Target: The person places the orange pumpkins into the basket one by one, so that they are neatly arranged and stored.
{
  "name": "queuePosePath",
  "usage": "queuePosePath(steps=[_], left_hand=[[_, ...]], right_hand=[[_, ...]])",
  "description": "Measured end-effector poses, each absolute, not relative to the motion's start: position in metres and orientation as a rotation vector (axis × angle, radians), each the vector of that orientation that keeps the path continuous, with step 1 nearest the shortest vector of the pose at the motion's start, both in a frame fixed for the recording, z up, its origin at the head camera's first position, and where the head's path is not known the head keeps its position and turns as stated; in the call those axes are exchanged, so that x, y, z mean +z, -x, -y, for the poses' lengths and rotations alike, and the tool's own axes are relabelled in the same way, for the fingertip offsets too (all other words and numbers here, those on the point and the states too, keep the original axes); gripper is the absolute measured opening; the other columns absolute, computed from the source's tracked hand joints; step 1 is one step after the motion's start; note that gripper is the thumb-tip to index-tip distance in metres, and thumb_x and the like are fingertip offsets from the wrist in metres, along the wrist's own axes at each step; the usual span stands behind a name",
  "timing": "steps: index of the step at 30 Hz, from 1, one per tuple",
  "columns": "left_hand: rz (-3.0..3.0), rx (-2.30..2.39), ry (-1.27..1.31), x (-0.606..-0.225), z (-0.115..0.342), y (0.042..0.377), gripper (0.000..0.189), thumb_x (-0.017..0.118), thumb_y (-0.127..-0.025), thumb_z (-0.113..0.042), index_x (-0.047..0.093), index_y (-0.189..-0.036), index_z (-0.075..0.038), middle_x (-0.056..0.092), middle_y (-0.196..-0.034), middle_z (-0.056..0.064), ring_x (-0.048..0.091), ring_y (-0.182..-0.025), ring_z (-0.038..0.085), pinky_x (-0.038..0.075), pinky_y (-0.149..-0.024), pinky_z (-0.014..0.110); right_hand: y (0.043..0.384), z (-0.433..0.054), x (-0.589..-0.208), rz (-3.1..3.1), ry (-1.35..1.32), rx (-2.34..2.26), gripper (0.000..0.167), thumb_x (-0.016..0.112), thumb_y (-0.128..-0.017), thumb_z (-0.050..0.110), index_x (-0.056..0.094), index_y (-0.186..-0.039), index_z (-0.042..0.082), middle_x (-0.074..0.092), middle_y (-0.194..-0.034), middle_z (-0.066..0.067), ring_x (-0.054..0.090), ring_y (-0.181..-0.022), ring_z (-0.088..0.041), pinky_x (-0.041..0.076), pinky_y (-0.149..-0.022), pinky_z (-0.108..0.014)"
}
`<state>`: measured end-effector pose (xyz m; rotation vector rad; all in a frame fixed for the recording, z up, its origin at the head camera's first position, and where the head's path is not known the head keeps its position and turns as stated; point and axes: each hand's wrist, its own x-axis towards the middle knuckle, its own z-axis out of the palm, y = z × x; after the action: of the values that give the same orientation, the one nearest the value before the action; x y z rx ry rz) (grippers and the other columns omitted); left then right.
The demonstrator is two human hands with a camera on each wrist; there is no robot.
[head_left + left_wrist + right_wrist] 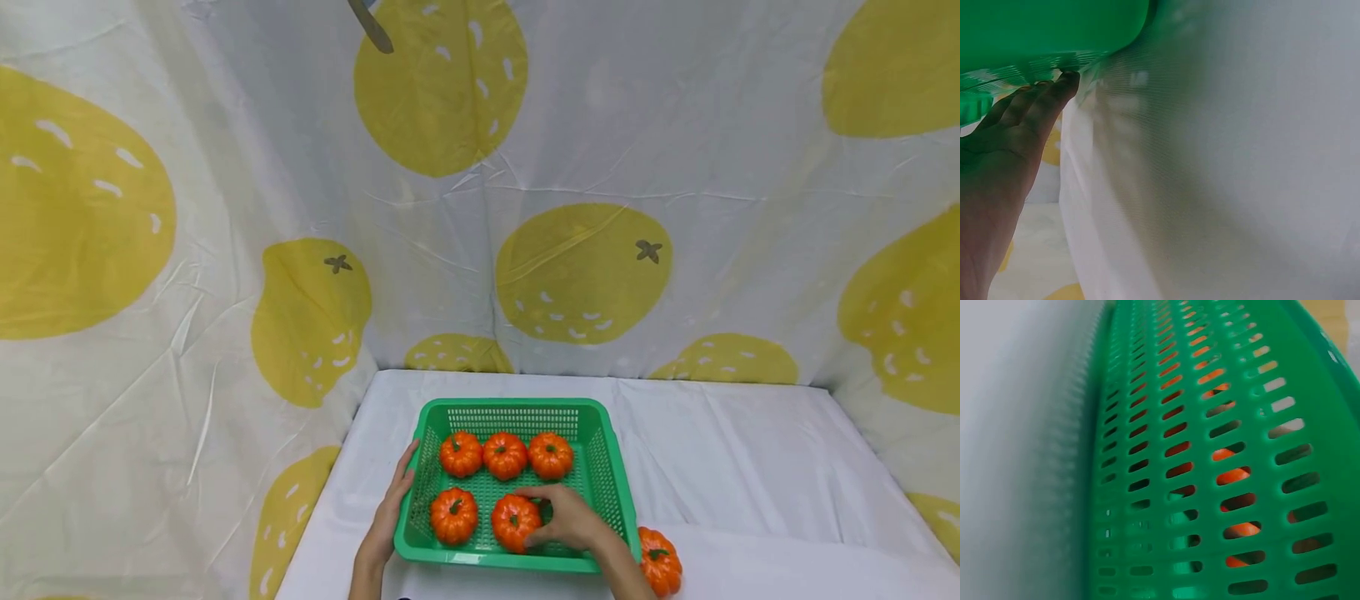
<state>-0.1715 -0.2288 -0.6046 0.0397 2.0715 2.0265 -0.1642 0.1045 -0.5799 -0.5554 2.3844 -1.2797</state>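
Observation:
A green slotted plastic basket [525, 403] holds several small orange toy pumpkins. Three of them, including the back-row middle pumpkin [505, 456], line the back, and another pumpkin [453, 517] sits at the front left. With thumb and fingers spread around its right side, my right hand [573, 518] grips the front-middle pumpkin [513, 523] inside the basket. My left hand [386, 518] lies along the basket's left outer side, its fingers fairly straight; the left wrist view has these fingertips [1070, 80] against the slotted wall. In the right wrist view, the basket wall [1204, 481] hides the right hand.
One more pumpkin [660, 562] lies on the white-covered table [720, 450], just outside the basket's front right corner and beside the right forearm. A fabric backdrop [442, 217] with yellow fruit prints rises behind and on both sides.

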Motion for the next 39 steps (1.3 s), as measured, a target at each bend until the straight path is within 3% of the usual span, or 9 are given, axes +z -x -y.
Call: queuePosePath(steps=[5,13,23,34,39], left_hand=[[-2.087,2.03,-0.038,-0.6044,0.2304,0.1697,0.055,0.029,-0.112,-0.049,0.019,-0.165,-0.04,0.0,-0.177,0.004,-0.009,-0.162,0.039,-0.008,-0.121,0.076],[-2.081,2.037,-0.066,-0.6064,0.2276,0.1719,0.055,0.028,-0.112,-0.048,0.018,-0.166,-0.038,0.0,-0.177,0.005,-0.009,-0.162,0.039,-0.008,-0.121,0.076],[-2.119,2.034,-0.047,-0.6034,0.2282,0.1706,0.054,0.027,-0.112,-0.048,0.02,-0.165,-0.039,0.002,-0.177,0.005,-0.007,-0.162,0.04,-0.008,-0.121,0.076],[-2.128,2.028,-0.053,-0.6072,0.2255,0.1677,0.053,0.026,-0.113,-0.047,0.021,-0.165,-0.039,0.003,-0.177,0.005,-0.005,-0.162,0.041,-0.007,-0.121,0.076],[-2.125,2.036,-0.056,-0.606,0.2268,0.1693,0.053,0.027,-0.112,-0.049,0.021,-0.164,-0.04,0.003,-0.177,0.004,-0.005,-0.162,0.039,-0.007,-0.121,0.076]], right_hand=[[0.1633,-0.0988,-0.5817,-2.423,0.596,-1.246,0.075,0.096,-0.071,0.028,0.067,-0.138,0.012,0.07,-0.134,-0.011,0.064,-0.12,-0.036,0.053,-0.1,-0.058],[0.1609,-0.0977,-0.5793,-2.506,0.611,-1.185,0.076,0.096,-0.071,0.03,0.067,-0.139,0.014,0.071,-0.134,-0.011,0.064,-0.122,-0.039,0.05,-0.101,-0.064],[0.1613,-0.0937,-0.582,-2.556,0.689,-1.105,0.078,0.094,-0.072,0.04,0.065,-0.141,0.018,0.07,-0.138,-0.007,0.064,-0.124,-0.035,0.049,-0.104,-0.06],[0.1591,-0.0965,-0.5854,-2.52,0.696,-1.099,0.083,0.095,-0.071,0.032,0.061,-0.144,0.01,0.069,-0.136,-0.01,0.066,-0.118,-0.032,0.054,-0.101,-0.051],[0.1583,-0.0954,-0.5815,-2.517,0.705,-1.171,0.087,0.095,-0.072,0.032,0.057,-0.145,0.003,0.067,-0.137,-0.015,0.065,-0.118,-0.037,0.053,-0.1,-0.054]])
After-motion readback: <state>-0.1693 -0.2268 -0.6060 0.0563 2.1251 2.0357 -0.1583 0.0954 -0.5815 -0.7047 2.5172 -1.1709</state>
